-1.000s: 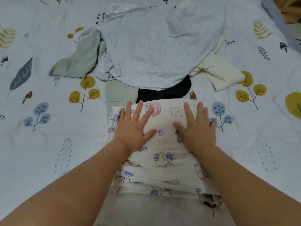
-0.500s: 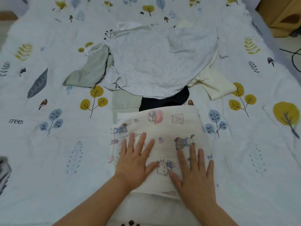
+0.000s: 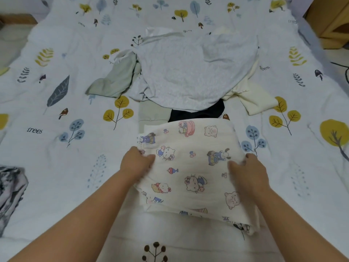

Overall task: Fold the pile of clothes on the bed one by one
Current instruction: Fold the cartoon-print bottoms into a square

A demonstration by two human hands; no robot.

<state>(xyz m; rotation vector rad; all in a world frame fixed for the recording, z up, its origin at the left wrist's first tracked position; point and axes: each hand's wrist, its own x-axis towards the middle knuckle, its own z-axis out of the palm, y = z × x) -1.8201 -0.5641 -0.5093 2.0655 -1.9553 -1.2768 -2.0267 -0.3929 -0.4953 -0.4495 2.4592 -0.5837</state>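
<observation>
A folded white garment printed with cartoon characters (image 3: 190, 167) lies on the bed in front of me. My left hand (image 3: 135, 164) grips its left edge, fingers curled under the cloth. My right hand (image 3: 247, 172) grips its right edge the same way. Beyond it lies the pile: a large light grey top (image 3: 188, 72) on top, a pale green garment (image 3: 117, 76) at its left, a cream garment (image 3: 256, 99) at its right, and a dark navy piece (image 3: 200, 112) and a grey-green piece (image 3: 153, 112) poking out underneath.
The bed is covered by a white sheet with leaf and tree prints (image 3: 56, 144). A dark patterned cloth (image 3: 11, 193) lies at the left edge. A wooden piece of furniture (image 3: 332, 21) stands at the far right, past the bed's edge.
My hands slid back toward me over the cartoon garment, then moved out to its left and right edges and took hold of them. The camera view has tilted up.
</observation>
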